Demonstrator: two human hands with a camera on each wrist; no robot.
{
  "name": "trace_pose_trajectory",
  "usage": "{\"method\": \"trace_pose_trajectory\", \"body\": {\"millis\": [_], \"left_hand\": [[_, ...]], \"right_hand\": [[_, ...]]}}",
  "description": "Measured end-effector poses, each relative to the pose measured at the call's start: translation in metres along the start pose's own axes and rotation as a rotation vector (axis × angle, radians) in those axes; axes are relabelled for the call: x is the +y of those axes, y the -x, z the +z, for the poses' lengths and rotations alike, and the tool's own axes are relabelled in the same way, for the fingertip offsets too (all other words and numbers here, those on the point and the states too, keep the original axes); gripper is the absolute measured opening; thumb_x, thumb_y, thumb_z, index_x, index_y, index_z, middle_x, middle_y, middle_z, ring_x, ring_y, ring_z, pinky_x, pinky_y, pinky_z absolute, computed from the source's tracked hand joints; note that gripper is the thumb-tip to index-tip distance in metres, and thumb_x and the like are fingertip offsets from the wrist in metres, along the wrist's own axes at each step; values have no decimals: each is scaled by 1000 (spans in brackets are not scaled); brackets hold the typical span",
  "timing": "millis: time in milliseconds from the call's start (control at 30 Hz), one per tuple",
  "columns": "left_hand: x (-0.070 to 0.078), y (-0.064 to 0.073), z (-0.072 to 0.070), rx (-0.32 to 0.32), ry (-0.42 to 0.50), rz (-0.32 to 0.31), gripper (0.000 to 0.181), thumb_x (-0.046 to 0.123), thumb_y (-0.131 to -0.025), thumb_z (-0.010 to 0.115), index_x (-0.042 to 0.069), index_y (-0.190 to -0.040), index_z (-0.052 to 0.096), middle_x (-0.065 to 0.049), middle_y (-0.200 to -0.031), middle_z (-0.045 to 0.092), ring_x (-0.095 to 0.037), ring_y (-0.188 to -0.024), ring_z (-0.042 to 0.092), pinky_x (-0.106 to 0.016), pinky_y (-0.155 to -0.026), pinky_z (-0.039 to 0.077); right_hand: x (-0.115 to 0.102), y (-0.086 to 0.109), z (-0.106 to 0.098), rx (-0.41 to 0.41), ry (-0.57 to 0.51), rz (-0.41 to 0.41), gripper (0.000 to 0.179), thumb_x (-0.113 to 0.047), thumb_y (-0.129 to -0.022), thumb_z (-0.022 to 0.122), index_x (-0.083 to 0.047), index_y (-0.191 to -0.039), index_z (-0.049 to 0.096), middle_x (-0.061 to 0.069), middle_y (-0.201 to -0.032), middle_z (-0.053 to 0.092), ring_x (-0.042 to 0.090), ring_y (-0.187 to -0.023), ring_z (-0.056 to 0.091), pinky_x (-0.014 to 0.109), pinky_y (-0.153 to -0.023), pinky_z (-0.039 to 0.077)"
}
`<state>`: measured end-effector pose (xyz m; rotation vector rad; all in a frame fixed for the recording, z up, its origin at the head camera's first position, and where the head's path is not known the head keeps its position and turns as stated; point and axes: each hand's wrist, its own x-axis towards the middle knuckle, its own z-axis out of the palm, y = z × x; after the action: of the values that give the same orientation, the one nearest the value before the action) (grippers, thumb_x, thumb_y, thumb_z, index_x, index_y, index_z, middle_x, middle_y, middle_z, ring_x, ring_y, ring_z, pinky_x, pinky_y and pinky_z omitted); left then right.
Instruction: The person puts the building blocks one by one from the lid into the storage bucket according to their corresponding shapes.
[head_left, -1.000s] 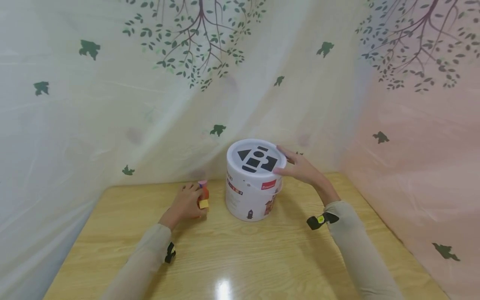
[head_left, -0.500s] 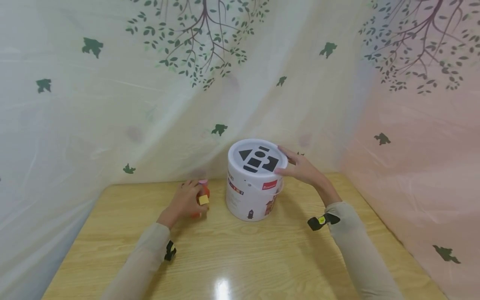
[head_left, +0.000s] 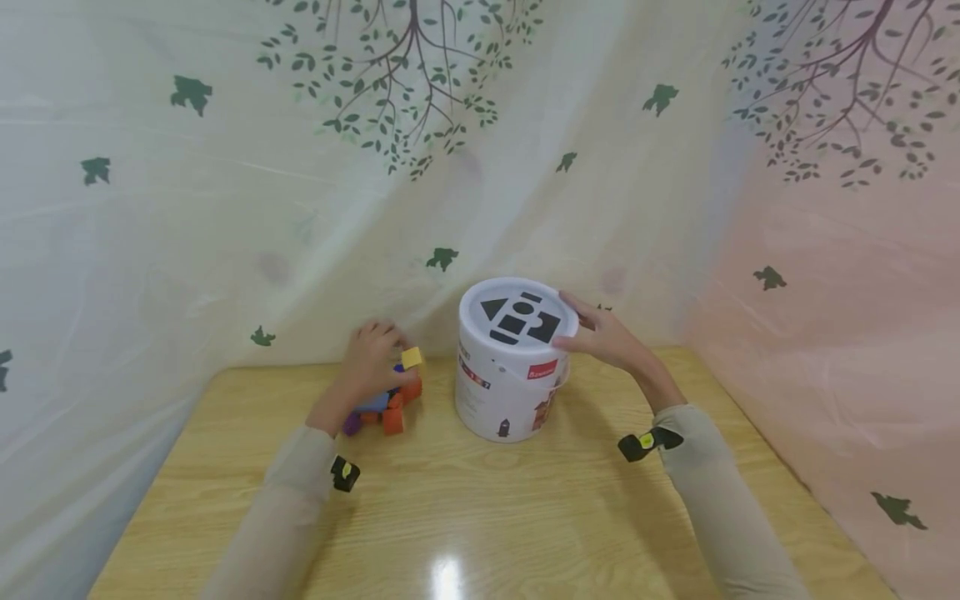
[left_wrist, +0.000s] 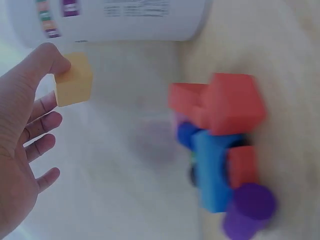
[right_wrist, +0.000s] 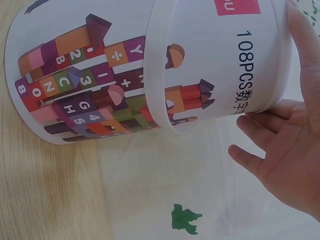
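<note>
Between thumb and index finger my left hand (head_left: 367,360) pinches a yellow block (left_wrist: 75,85), lifted above the pile beside it; the other fingers are spread. Below lie several toy blocks: red ones (left_wrist: 237,105), a blue block (left_wrist: 212,172) and a purple cylinder (left_wrist: 251,205). In the head view the hand partly hides this pile. A white lidded bucket (head_left: 480,396) stands upright to the right, its lid (head_left: 468,312) cut with dark shaped holes. My right hand (head_left: 606,337) grips the bucket's top at the right, thumb at the lid's front edge and fingers toward the back.
Everything stands on a wooden table (head_left: 525,517). A pale curtain (head_left: 337,233) printed with trees and leaves hangs right behind the table's back edge. A thin white handle (head_left: 558,383) hangs along the bucket's side.
My left hand has risen and moved back from the pile with the yellow block, bringing more blue, red and purple blocks into sight. The right hand keeps its hold on the bucket.
</note>
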<state>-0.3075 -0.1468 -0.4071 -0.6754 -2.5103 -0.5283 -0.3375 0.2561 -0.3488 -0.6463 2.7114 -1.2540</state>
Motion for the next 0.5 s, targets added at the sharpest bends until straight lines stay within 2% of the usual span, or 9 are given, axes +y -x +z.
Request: {"method": "trace_pose_trajectory", "body": {"millis": [133, 267, 400, 500], "left_hand": [[4, -13, -14, 76, 27, 18, 36, 27, -73, 88, 8, -95, 67, -11, -99, 62, -33, -98, 53, -53, -85, 43], [10, -26, -28, 123, 58, 51, 35, 24, -74, 88, 7, -97, 67, -12, -100, 63, -31, -97, 51, -51, -85, 42], [22, -39, -42, 133, 63, 82, 34, 24, -78, 86, 8, -102, 68, -10, -102, 62, -30, -98, 49, -49, -88, 41], [35, -49, -50, 116, 52, 96, 33, 25, -81, 84, 10, -107, 69, -8, -106, 61, -29, -103, 48, -48, -93, 40]], "right_hand": [[-1, 0, -1, 3, -3, 7, 97, -44, -88, 77, -19, -163, 21, 7, -170, 21, 38, -154, 27, 61, -120, 28], [0, 1, -1, -1, -7, 7, 97, -44, -88, 77, -20, -163, 21, 7, -170, 22, 37, -154, 27, 60, -120, 29], [2, 0, -1, -7, 0, 0, 96, -44, -89, 76, -20, -164, 20, 8, -170, 21, 38, -154, 27, 60, -120, 28], [3, 0, 0, -6, 3, -4, 96, -43, -89, 76, -20, -164, 20, 8, -170, 21, 38, -154, 27, 60, -120, 29]]}}
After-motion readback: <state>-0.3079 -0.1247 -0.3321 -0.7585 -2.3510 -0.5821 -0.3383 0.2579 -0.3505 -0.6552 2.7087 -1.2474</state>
